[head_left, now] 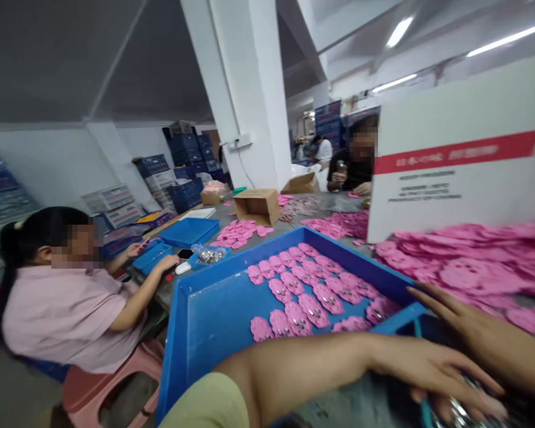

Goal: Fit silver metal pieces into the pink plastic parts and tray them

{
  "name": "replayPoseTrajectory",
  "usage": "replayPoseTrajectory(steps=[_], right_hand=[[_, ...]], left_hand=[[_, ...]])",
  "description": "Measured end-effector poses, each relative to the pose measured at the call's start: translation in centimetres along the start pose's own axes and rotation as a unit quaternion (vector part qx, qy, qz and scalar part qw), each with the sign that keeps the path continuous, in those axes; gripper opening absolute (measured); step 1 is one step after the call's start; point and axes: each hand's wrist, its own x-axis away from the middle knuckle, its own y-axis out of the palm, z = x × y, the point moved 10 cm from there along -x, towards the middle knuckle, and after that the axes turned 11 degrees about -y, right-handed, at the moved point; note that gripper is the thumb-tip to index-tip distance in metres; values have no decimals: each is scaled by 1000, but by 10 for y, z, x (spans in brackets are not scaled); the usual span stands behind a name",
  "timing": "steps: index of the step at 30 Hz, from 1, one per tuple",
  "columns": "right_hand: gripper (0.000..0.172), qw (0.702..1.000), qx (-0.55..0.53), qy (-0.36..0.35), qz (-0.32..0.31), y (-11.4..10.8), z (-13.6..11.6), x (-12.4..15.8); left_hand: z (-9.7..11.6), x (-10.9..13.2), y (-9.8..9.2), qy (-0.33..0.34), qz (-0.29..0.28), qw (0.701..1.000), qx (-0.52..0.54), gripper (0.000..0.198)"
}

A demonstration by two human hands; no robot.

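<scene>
My left hand [437,368] reaches across from a yellow-green sleeve, fingers bent and spread over shiny metal pieces [461,413] in a container with a teal edge [424,413]. Its fingertips are partly hidden among them. Beside it, my right hand [468,318] has its fingers stretched out by the corner of a large blue tray [232,270]. Rows of pink, scalloped flat pieces [312,309] lie in the tray, several with shiny metal bits on them. My left forearm crosses the tray's near side and hides part of it.
A big pile of pink pieces [477,270] lies at right before a white carton panel [463,137]. More pink pieces [238,233] and an open cardboard box [256,206] sit beyond the tray. A person [66,297] works at left beside small blue trays [189,232]; another person sits across.
</scene>
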Motion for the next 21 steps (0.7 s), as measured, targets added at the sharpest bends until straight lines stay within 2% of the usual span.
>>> replayPoseTrajectory(steps=[1, 3, 4, 5, 7, 9, 11, 12, 13, 15, 18, 21], right_hand=[[66, 999, -18, 0, -51, -3, -12, -3], [57, 993, -24, -11, -111, -22, -36, -9], [54, 993, -17, -15, -119, -38, -43, -12], [54, 995, 5, -2, -101, -58, -42, -15], [57, 997, 49, 49, -43, -100, -25, -12], [53, 981, 100, 164, -4, -135, 7, 9], [44, 939, 134, 317, -25, -153, 38, 43], [41, 916, 148, 369, -41, -157, 46, 56], [39, 901, 160, 398, -60, -158, 50, 64], [40, 898, 172, 388, -111, -146, 51, 58], [40, 913, 152, 321, -202, -104, 47, 24], [49, 910, 138, 305, -247, -67, 52, -5]], left_hand=[[4, 10, 2, 17, 5, 1000, 7, 90], [6, 26, 2, 39, 40, 998, 15, 63], [7, 31, 2, 47, 57, 997, 15, 55], [8, 36, 1, 59, 65, 996, 17, 52], [10, 38, -3, 72, 79, 994, 16, 48], [12, 37, -5, 82, 76, 994, 10, 48], [14, 35, -4, 89, 60, 994, 12, 46], [14, 35, -3, 90, 54, 994, 13, 45], [15, 35, -2, 92, 53, 994, 15, 43], [17, 38, -3, 98, 58, 993, 21, 39], [23, 42, -6, 119, 70, 990, 31, 39], [27, 45, -8, 137, 72, 987, 41, 44]])
